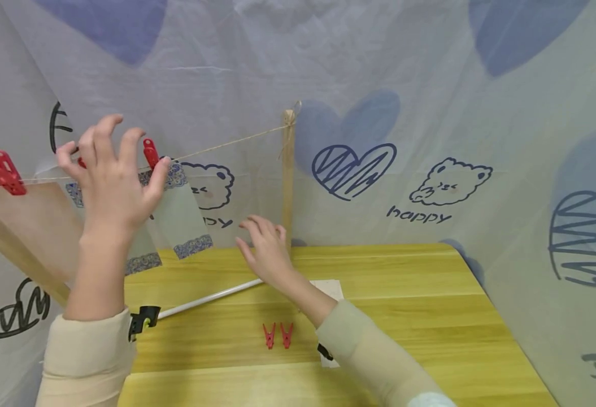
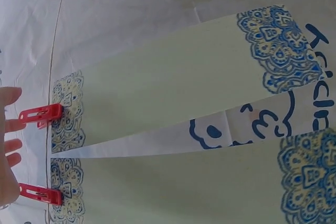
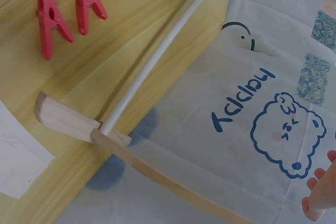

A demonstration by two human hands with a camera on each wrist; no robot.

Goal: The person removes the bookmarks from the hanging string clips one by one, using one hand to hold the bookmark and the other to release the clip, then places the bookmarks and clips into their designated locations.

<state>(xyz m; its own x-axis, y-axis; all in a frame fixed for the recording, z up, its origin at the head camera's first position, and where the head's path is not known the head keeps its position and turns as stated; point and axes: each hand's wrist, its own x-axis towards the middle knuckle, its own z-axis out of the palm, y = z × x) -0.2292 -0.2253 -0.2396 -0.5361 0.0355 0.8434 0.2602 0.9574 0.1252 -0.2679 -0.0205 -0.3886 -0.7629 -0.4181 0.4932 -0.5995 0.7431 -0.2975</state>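
My left hand [image 1: 114, 181] is raised in front of the string [image 1: 236, 138], its fingers spread and bent, with nothing in them. Beside it, a red clothespin [image 2: 42, 114] clips a pale green paper strip [image 2: 163, 82] with blue patterned ends to the string. A second red clothespin [image 2: 42, 194] holds a matching strip [image 2: 178, 187]; in the head view the left hand partly covers this one. Loosely bent and holding nothing, my right hand [image 1: 269, 251] hovers over the table's back part, near the wooden post [image 1: 288, 181].
Two red clothespins [image 1: 269, 336] lie on the wooden table [image 1: 404, 316]. A white rod [image 1: 211, 297] runs low between the posts. White paper [image 1: 330, 288] lies partly under the right forearm. At far left, red clothespins [image 1: 8, 175] hold a peach sheet [image 1: 33, 220].
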